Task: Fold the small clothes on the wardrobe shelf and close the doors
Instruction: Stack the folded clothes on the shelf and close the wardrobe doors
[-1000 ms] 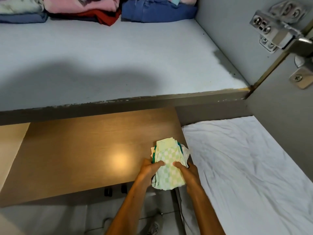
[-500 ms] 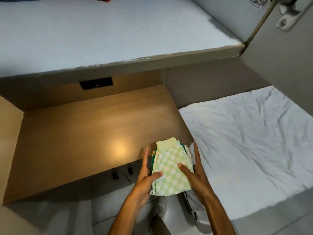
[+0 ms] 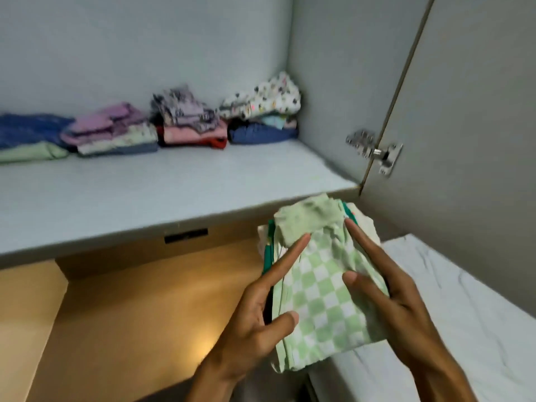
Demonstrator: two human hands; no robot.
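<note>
The folded stack of small clothes point(image 3: 322, 288), green-and-white checks on top with a plain green band at its far end, is up in the air between both hands, just in front of the shelf's front edge and level with it. The left hand point(image 3: 258, 323) clamps the stack's left side, forefinger laid along the top, thumb pressed on the checks; the right hand point(image 3: 400, 300) grips the right side the same way, fingers long and straight. Ahead, the grey wardrobe shelf point(image 3: 174, 192) lies bare across its whole front half, plenty of room there, with piles of folded clothes point(image 3: 185, 123) lined up against the back wall. To the right the side wall closes in, and the open door point(image 3: 478, 126) hangs on its metal hinge point(image 3: 374, 152), close beside the stack. Below sits the lit wooden surface point(image 3: 139, 309), and at lower right the white sheet point(image 3: 470, 314). Compared with half a second ago, the stack has lifted off the wooden surface's corner up to shelf height, and the view has tipped upward, bringing the back piles and the hinge into sight.
</note>
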